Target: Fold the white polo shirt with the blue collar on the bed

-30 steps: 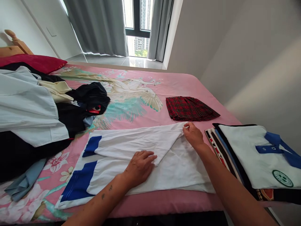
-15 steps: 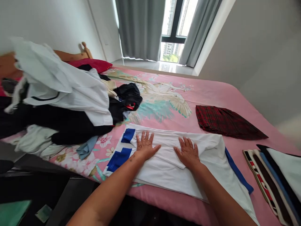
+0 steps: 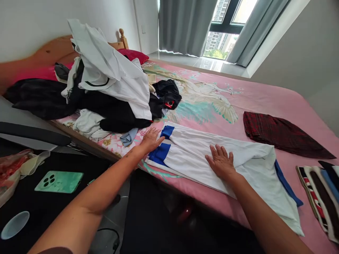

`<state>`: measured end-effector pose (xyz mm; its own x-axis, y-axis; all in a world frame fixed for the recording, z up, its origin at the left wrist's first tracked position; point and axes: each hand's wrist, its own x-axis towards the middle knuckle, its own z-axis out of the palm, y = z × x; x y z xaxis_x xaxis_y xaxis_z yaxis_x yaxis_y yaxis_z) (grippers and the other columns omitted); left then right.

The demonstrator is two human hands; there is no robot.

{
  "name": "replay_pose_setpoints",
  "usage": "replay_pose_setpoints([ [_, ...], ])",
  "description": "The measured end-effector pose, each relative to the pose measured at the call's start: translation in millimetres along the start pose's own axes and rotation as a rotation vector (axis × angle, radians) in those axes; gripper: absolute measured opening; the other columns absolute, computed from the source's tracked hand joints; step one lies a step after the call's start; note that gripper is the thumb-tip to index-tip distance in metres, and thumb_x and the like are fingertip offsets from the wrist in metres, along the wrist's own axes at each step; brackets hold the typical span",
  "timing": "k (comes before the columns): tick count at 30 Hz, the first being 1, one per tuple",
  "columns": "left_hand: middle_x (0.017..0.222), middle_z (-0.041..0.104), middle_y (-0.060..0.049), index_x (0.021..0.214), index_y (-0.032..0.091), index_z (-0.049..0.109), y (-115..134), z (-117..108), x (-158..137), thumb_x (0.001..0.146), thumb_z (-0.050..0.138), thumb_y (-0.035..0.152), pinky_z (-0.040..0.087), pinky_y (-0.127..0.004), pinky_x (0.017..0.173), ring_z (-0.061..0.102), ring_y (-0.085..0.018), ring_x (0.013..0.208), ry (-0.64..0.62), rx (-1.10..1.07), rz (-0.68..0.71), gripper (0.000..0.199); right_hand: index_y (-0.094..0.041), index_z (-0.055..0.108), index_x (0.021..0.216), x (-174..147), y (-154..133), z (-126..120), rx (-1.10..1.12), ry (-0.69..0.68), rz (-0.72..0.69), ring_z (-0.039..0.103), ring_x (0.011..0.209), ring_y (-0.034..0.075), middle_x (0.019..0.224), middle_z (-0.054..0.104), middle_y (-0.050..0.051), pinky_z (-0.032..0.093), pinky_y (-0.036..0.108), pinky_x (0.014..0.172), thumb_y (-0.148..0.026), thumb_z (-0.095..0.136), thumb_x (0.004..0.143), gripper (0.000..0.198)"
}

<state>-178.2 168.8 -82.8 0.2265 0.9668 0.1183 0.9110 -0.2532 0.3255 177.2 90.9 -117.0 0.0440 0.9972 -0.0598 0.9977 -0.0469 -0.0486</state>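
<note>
A white garment with blue bands lies flattened along the near edge of the bed, its blue-banded ends to the left and a blue edge at the right. My right hand rests flat on its middle, fingers spread. At the left end, my left hand is over the blue bands, fingers stretched out and holding nothing; whether it touches the cloth I cannot tell.
A heap of loose clothes covers the bed's left side. Right of the garment lie a red plaid piece and a row of folded clothes. A green phone lies on a black surface at lower left.
My left hand has slid left from the white cloth to the blue bands. My right hand stays on the garment's middle. The view has turned left, bringing the phone into sight.
</note>
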Motion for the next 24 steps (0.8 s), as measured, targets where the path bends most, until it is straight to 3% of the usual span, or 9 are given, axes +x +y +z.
replay_pose_setpoints([
  [3, 0.131, 0.052, -0.014, 0.114, 0.016, 0.064, -20, -4, -20, 0.086, 0.051, 0.041, 0.028, -0.04, 0.11, 0.041, -0.024, 0.128, 0.112, -0.016, 0.108, 0.04, -0.019, 0.039, 0.137, 1, -16, -9, 0.057, 0.156, -0.043, 0.024, 0.137, 0.028, 0.145, 0.036, 0.009, 0.017, 0.057, 0.11, -0.047, 0.035, 0.091, 0.054],
  [7, 0.13, 0.051, -0.012, 0.107, 0.021, 0.068, -7, -1, -30, 0.088, 0.049, 0.04, 0.028, -0.045, 0.11, 0.04, -0.026, 0.129, 0.12, -0.007, 0.208, 0.033, -0.018, 0.055, 0.121, -5, -71, -24, 0.164, 0.349, -0.333, 0.038, 0.128, 0.023, 0.13, 0.053, 0.008, 0.024, 0.045, 0.11, -0.033, 0.039, 0.092, 0.037],
  [9, 0.135, 0.048, -0.013, 0.11, 0.021, 0.067, 4, 2, -28, 0.086, 0.054, 0.041, 0.028, -0.048, 0.109, 0.035, -0.03, 0.132, 0.069, 0.02, 0.197, 0.034, -0.019, 0.053, 0.122, -10, -100, -23, 0.184, 0.354, -0.415, 0.035, 0.131, 0.024, 0.134, 0.05, 0.007, 0.021, 0.049, 0.11, -0.03, 0.038, 0.093, 0.035],
  [12, 0.136, 0.046, -0.015, 0.124, 0.017, 0.058, 5, 10, -24, 0.081, 0.06, 0.043, 0.03, -0.049, 0.109, 0.036, -0.032, 0.131, 0.062, 0.007, 0.122, 0.05, -0.018, 0.048, 0.128, -11, -127, -17, 0.211, 0.329, -0.409, 0.03, 0.134, 0.025, 0.139, 0.045, 0.008, 0.019, 0.054, 0.11, -0.029, 0.034, 0.094, 0.038],
  [14, 0.132, 0.051, -0.015, 0.126, 0.013, 0.055, -6, 14, -24, 0.085, 0.055, 0.037, 0.032, -0.045, 0.109, 0.042, -0.028, 0.127, 0.124, -0.036, 0.077, 0.047, -0.016, 0.045, 0.13, -7, -135, -16, 0.242, 0.307, -0.388, 0.029, 0.135, 0.026, 0.14, 0.044, 0.008, 0.019, 0.055, 0.11, -0.029, 0.032, 0.095, 0.04],
  [17, 0.122, 0.059, -0.013, 0.111, 0.013, 0.063, -35, 13, -28, 0.088, 0.045, 0.024, 0.035, -0.041, 0.109, 0.049, -0.023, 0.121, 0.166, -0.09, 0.095, 0.031, -0.015, 0.043, 0.133, 4, -146, -19, 0.312, 0.276, -0.385, 0.029, 0.136, 0.026, 0.141, 0.042, 0.009, 0.02, 0.055, 0.111, -0.03, 0.029, 0.095, 0.043],
  [20, 0.127, 0.057, -0.012, 0.111, 0.014, 0.064, -61, 5, -35, 0.089, 0.042, 0.023, 0.037, -0.04, 0.107, 0.048, -0.022, 0.123, 0.066, -0.134, 0.211, 0.033, -0.013, 0.043, 0.133, 23, -164, -19, 0.428, 0.278, -0.412, 0.03, 0.135, 0.025, 0.141, 0.042, 0.01, 0.023, 0.052, 0.112, -0.031, 0.028, 0.095, 0.045],
  [24, 0.143, 0.041, -0.013, 0.132, 0.017, 0.051, -77, -13, -40, 0.086, 0.05, 0.034, 0.029, -0.045, 0.11, 0.035, -0.026, 0.134, -0.18, -0.068, 0.349, 0.049, -0.011, 0.044, 0.133, 53, -189, -1, 0.672, 0.333, -0.437, 0.034, 0.133, 0.023, 0.139, 0.044, 0.012, 0.029, 0.046, 0.112, -0.035, 0.027, 0.094, 0.048],
])
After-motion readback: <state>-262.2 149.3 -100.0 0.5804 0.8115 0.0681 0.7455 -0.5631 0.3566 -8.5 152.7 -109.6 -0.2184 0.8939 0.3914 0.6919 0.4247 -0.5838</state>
